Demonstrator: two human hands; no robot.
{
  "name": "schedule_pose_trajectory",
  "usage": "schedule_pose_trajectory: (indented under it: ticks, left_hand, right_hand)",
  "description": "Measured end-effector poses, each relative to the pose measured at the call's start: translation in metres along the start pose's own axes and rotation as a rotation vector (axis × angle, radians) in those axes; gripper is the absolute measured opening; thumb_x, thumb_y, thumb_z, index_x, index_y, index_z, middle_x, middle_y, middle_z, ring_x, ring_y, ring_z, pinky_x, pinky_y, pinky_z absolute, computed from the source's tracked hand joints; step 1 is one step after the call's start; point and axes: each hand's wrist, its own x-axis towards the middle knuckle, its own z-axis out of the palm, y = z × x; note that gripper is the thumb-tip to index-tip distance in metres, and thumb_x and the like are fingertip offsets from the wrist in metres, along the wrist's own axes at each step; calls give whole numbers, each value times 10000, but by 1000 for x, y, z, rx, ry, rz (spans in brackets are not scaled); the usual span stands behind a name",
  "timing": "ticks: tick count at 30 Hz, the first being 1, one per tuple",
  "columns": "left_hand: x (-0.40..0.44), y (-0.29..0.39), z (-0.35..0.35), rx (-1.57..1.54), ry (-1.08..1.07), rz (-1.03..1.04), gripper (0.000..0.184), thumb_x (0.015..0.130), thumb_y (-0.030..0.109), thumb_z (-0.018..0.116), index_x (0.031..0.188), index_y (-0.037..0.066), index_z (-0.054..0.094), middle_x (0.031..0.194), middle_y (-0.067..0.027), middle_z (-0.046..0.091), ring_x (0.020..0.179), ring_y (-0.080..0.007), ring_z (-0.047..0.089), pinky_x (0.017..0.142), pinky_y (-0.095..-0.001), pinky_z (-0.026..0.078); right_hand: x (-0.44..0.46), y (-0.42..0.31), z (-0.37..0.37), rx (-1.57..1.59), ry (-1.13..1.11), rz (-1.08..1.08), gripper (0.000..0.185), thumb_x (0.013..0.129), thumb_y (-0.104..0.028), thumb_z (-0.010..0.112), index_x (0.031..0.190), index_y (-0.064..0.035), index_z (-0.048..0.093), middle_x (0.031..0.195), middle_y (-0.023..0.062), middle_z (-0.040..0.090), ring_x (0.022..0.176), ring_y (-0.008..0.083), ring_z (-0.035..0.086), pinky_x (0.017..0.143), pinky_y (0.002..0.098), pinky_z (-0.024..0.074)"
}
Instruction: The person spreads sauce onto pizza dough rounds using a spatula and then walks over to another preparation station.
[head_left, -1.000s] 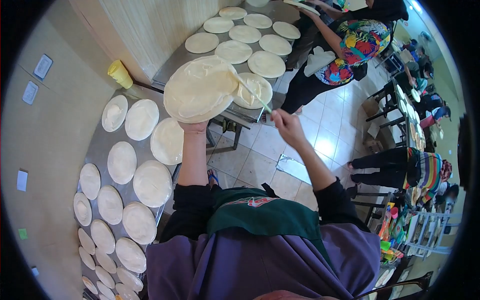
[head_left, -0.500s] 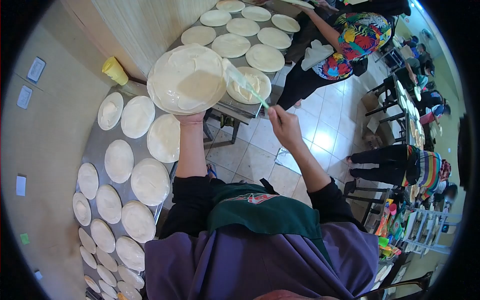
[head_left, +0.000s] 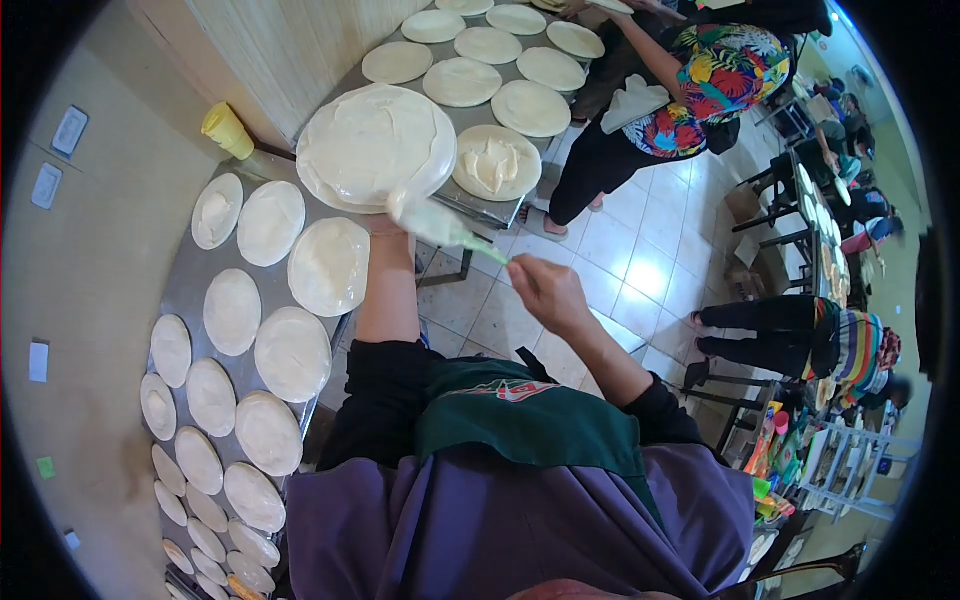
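The left hand (head_left: 382, 223) is supporting a pale-coated disc (head_left: 376, 145) from below, ahead on the left; the disc is hiding its fingers, so their spread cannot be told. The right hand (head_left: 550, 292) is gripping a spatula (head_left: 450, 230) and is lying farther off, to the disc's near right. The spatula is slanting far and left, its blade overlapping the disc's near edge; contact is unclear. Other discs (head_left: 293, 354) are covering the left desk (head_left: 275, 286).

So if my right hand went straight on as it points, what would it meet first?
Probably the pale round on your left hand, with the spatula leading; depth is unclear, so it might pass over it.
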Motion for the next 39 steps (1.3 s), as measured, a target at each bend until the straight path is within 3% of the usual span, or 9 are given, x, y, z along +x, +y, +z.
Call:
schedule_pose_trajectory:
  ticks: [2,3,6,9,14,17,22,28,39]
  left_hand:
    - [2,4,-5,-626,-505,-248,654,870,550,361,1353,109,331,1375,-104,372,1278,-308,330,1047,-505,282]
    - [-2,6,2,-537,-601,-233,664,864,559,360,1352,109,340,1383,-100,363,1275,-315,332,1044,-509,284]
    - [-5,5,17,-241,-260,-57,674,862,573,349,1363,123,328,1390,-96,354,1275,-318,331,1044,-513,281]
    - [-1,-1,4,-141,-182,85,684,857,589,349,1371,138,320,1391,-90,354,1273,-317,333,1045,-519,275]
    - [-9,0,-6,-107,-131,67,673,859,580,371,1368,143,322,1374,-94,374,1254,-310,362,1037,-504,301]
    - [-19,2,0,-114,-40,-20,642,871,542,400,1359,130,328,1346,-110,408,1220,-303,414,1011,-494,350]
    - [-21,-9,-18,-24,-52,-86,644,874,536,403,1362,124,322,1343,-108,411,1218,-295,415,1005,-481,362]
    - [-23,-21,-35,119,-104,-182,646,877,528,405,1367,117,315,1339,-105,414,1216,-286,416,996,-465,376]
    - [-29,-21,-33,-99,-231,-320,604,885,467,423,1356,99,333,1322,-131,436,1180,-298,464,960,-466,425]
  right_hand:
    - [6,4,-10,19,-5,91,173,889,-233,525,842,-67,544,637,149,559,586,352,566,528,446,438]
    - [11,9,-12,26,26,152,174,892,-231,521,843,-66,545,634,153,558,585,354,565,527,449,435]
    - [7,15,-7,-6,64,187,179,903,-228,509,840,-63,544,617,160,550,577,357,563,522,454,428]
    - [-9,9,8,47,17,41,184,901,-229,511,842,-58,544,632,154,552,576,360,562,518,448,431]
    - [-2,-1,-10,149,-36,-1,172,900,-207,520,851,-43,544,622,163,537,559,353,547,519,416,426]
    - [20,-2,-27,281,51,207,225,930,-199,478,852,-5,560,539,166,463,460,263,448,480,338,376]
    - [57,6,-35,263,69,275,305,945,-216,438,797,18,567,529,162,453,456,233,436,483,346,374]
    - [75,11,-34,187,22,292,325,935,-249,445,805,22,572,567,198,509,488,321,512,506,385,405]
    - [61,-21,-30,3,-88,-168,208,893,-212,510,803,-32,563,637,173,575,573,352,572,518,427,452]
